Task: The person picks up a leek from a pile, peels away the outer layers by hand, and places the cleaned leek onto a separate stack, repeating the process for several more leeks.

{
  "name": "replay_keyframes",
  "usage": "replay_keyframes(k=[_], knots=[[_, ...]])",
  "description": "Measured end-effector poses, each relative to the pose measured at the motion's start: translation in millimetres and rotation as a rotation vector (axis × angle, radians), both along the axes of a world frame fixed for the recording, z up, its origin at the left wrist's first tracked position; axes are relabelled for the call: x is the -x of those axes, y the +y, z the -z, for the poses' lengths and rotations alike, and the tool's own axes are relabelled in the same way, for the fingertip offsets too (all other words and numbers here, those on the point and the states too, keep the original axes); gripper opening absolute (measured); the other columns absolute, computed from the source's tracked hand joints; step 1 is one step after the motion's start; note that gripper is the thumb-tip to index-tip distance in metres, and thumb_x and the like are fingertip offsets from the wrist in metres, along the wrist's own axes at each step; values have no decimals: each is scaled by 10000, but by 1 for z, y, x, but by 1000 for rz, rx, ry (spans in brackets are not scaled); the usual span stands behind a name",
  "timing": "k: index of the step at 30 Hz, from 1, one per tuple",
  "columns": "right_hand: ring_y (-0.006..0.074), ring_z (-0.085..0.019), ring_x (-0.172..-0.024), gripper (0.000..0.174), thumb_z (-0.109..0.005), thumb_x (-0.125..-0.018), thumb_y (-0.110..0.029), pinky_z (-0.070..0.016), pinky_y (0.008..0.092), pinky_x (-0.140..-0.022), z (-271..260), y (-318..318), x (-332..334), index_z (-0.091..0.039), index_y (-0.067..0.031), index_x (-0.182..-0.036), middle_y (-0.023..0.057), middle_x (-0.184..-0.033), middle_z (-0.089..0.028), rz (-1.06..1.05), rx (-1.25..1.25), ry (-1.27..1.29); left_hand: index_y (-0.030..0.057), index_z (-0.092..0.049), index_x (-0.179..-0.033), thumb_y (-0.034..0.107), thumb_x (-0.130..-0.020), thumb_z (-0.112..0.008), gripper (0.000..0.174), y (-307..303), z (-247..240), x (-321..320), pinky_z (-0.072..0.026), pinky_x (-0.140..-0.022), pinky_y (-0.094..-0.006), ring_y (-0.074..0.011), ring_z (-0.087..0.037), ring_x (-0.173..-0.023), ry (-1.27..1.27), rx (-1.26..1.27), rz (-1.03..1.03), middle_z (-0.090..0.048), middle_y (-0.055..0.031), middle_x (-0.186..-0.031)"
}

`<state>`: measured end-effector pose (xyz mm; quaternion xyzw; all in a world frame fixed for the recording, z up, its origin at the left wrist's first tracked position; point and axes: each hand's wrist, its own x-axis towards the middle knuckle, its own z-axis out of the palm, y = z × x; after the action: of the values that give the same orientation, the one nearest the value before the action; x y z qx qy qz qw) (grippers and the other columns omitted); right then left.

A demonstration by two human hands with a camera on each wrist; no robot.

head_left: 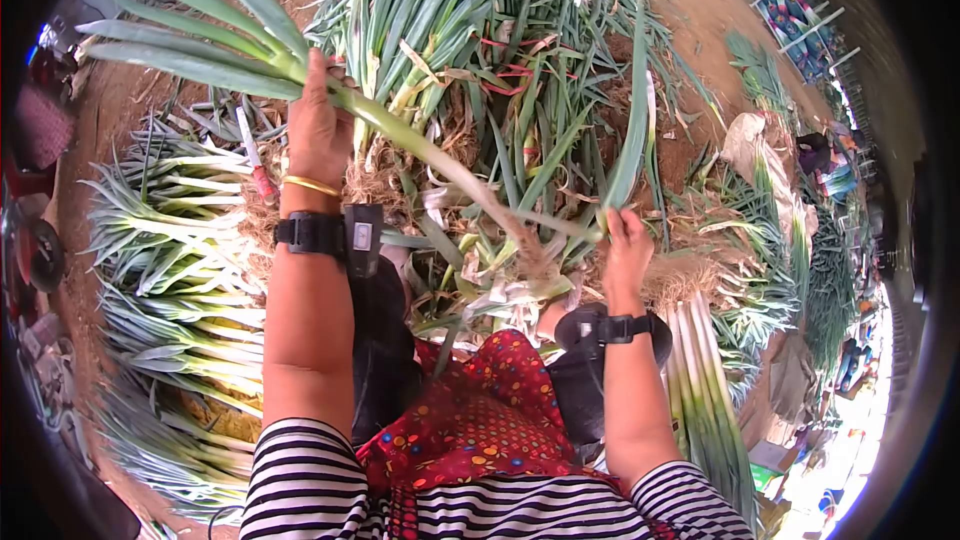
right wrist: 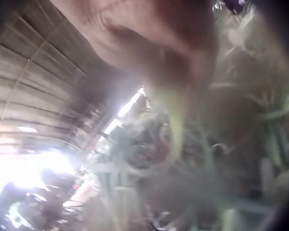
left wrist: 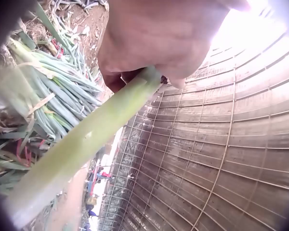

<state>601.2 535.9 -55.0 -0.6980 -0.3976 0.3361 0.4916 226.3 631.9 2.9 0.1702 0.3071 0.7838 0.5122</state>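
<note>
My left hand [head_left: 318, 125] grips a thick leek [head_left: 435, 155] just below where its leaves fan out. The green leaves point to the upper left, and the white shank slopes down to the right, ending in roots. In the left wrist view, the fingers curl round the pale green stalk [left wrist: 82, 139]. My right hand [head_left: 627, 250] pinches a long leaf [head_left: 632, 130]. Its green blade stands up from the fingers, and a pale strip runs left toward the leek's root end. The right wrist view is blurred, with yellow-green leaf [right wrist: 176, 125] below the fingers.
Leeks with white shanks [head_left: 200, 270] are stacked at the left, near a knife with a red handle [head_left: 262, 185]. Uncleaned leeks [head_left: 415, 20] heap in front. Cleaned leeks [head_left: 705, 370] lie at the right. Peeled leaves and husks [head_left: 520, 290] litter the ground by the red apron [head_left: 480, 405].
</note>
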Motion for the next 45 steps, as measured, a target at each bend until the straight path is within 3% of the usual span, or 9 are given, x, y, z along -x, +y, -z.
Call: replay_keyframes(k=[4, 7, 11, 13, 18, 22, 27, 40, 45], knots=[[227, -615, -908, 422, -675, -759, -235, -503, 317, -708, 64, -12, -88, -572, 27, -1074, 202, -1093, -582, -236, 358, -509, 105, -513, -832, 327, -847, -609, 242, -8, -4, 30, -435, -590, -265, -116, -475, -623, 52, -50, -67, -472, 13, -687], [290, -556, -1047, 532, -656, -764, -244, -432, 352, -869, 34, -3, -33, -487, 12, -1198, 229, -1161, -535, -458, 393, -926, 106, -503, -838, 360, -854, -586, 268, -13, -9, 26, -432, -621, -267, -115, -465, -646, 54, -71, -7, -473, 17, -704], [333, -491, -1120, 612, -645, -778, -367, -376, 353, -944, -41, 26, 76, -452, -11, -1237, 221, -1184, -522, -694, -58, -415, 73, -489, -906, 360, -883, -537, 293, -17, -13, -13, -427, -715, -282, -130, -477, -725, 63, -186, 203, -500, -19, -811], [241, -484, -1156, 568, -606, -831, -341, -374, 324, -949, -80, 32, 119, -422, -29, -1269, 175, -1244, -500, -836, -181, -400, 83, -473, -913, 424, -884, -504, 343, -21, -21, -37, -410, -766, -308, -148, -461, -754, 211, -206, 264, -463, -18, -803], [193, -605, -855, 400, -599, -843, -304, -450, 297, -790, -112, 61, 169, -570, 6, -1095, 111, -946, -645, -970, -26, -223, 59, -476, -896, 438, -924, -409, 386, -33, -30, -69, -398, -796, -312, -168, -479, -817, 322, -171, 384, -480, -44, -835], [121, -526, -712, 380, -633, -810, -311, -451, 288, -663, -95, 65, 163, -622, 14, -1005, 71, -824, -642, -1030, -45, 100, 49, -478, -885, 444, -931, -383, 409, -34, -29, -69, -386, -802, -305, -174, -470, -838, 310, -166, 463, -470, -47, -842], [112, -551, -797, 399, -636, -816, -305, -459, 279, -680, -92, 64, 146, -602, -4, -1076, 10, -919, -627, -1061, 213, 322, 39, -484, -881, 442, -937, -368, 423, -33, -25, -65, -368, -822, -301, -168, -459, -863, 254, -44, 507, -471, -48, -847], [54, -552, -634, 182, -639, -772, -88, -445, 218, -597, -89, 46, 166, -658, 33, -906, 69, -717, -661, -533, -244, 166, 38, -514, -910, 373, -930, -448, 342, -30, -22, -87, -367, -840, -294, -158, -481, -897, 407, -108, 256, -524, -52, -925], [289, -618, -656, 138, -566, -810, -109, -472, 334, -605, -77, 47, 171, -606, 20, -837, 162, -712, -620, -435, -415, -339, 43, -504, -896, 366, -931, -448, 330, -34, -23, -91, -365, -848, -292, -155, -474, -914, 375, -92, 296, -510, -46, -926]])
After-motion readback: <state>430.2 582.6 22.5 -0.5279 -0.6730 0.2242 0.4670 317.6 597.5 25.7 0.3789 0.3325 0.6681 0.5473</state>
